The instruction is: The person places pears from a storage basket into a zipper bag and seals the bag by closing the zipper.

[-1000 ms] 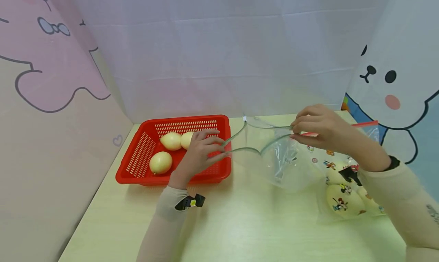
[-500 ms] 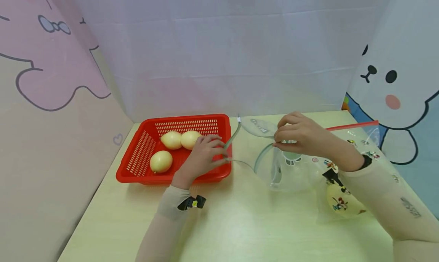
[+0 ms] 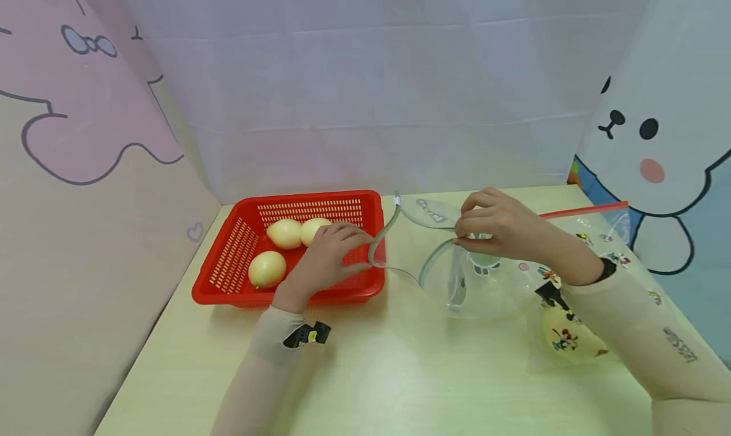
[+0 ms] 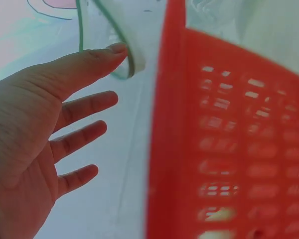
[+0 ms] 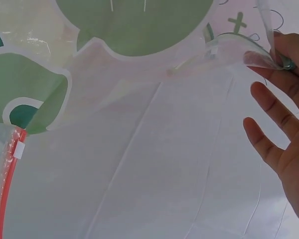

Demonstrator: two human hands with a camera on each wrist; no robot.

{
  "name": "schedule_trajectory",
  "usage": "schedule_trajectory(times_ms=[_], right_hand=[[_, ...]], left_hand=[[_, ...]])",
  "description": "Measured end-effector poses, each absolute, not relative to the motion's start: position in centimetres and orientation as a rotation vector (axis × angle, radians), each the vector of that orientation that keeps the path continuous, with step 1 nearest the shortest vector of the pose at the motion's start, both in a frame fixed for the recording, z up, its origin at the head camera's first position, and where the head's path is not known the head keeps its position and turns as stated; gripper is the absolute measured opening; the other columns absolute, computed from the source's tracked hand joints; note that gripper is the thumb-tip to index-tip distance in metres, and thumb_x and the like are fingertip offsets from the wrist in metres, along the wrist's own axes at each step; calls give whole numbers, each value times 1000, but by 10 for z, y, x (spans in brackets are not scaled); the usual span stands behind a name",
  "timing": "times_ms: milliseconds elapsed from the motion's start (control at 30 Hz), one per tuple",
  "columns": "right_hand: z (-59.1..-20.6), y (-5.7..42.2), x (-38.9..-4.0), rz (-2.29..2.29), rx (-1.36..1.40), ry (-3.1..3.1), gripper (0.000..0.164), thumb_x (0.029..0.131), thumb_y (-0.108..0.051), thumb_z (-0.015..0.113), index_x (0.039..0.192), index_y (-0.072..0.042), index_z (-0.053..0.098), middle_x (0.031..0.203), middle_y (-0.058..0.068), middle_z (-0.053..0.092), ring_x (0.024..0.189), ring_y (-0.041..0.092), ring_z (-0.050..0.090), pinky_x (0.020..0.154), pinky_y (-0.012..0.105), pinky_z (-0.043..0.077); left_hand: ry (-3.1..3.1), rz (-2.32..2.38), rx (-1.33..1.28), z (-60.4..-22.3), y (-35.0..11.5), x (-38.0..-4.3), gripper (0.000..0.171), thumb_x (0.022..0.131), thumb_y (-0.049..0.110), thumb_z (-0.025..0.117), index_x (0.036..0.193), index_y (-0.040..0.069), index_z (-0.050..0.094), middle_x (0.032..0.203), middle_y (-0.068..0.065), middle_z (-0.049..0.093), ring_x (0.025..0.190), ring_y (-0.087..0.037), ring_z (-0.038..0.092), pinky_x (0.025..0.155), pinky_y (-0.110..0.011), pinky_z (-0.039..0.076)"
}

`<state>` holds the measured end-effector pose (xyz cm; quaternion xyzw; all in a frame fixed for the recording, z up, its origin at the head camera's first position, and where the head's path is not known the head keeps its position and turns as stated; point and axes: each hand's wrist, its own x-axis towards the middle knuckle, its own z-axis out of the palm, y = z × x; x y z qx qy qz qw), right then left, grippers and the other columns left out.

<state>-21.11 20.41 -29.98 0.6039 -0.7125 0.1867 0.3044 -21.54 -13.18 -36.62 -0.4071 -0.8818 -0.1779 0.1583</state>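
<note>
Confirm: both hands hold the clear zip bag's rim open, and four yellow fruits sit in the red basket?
Not four. The head view shows three yellow fruits in the red basket. The rest holds: left hand and right hand pinch the clear zip bag at its rim.

The head view is bright and evenly lit, with soft light from above; faint, diffuse shadows lie on the table [image 3: 377, 372] just in front of the basket [image 3: 240, 290] and beneath the forearms. The clear bag [image 3: 480, 284], right of the basket, shows pale sheen along its rim and folds. Straight lines bow toward the edges of the head view, a wide-lens distortion. That view is sharp at its centre, near the basket. In the left wrist view the basket [image 4: 229, 149] is very close and blurred, its holes smeared, and the backdrop behind it is washed out. The right wrist view is overexposed and hazy, with a milky cast and soft focus throughout.
</note>
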Motion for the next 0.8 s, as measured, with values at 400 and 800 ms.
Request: schedule_trajectory(times_ms=[400, 800], right_hand=[[-301, 210, -210, 497, 1586, -1898, 37, 103, -38, 50, 80, -14, 67, 74, -7, 65, 77, 20, 55, 68, 42, 45], [-304, 209, -209, 502, 1596, -1901, 36, 103, -38, 50, 82, -15, 67, 76, -8, 65, 77, 20, 55, 67, 41, 44]], left_hand=[[-2992, -59, -925, -317, -171, -247, 64, 89, 32, 75, 144, 11, 52, 140, -13, 54, 132, -36, 39, 106, -59, 30], [-3109, 306, -818, -348, -192, -310, 69, 88, 34, 74, 148, 13, 48, 141, -16, 50, 134, -39, 36, 111, -64, 18]])
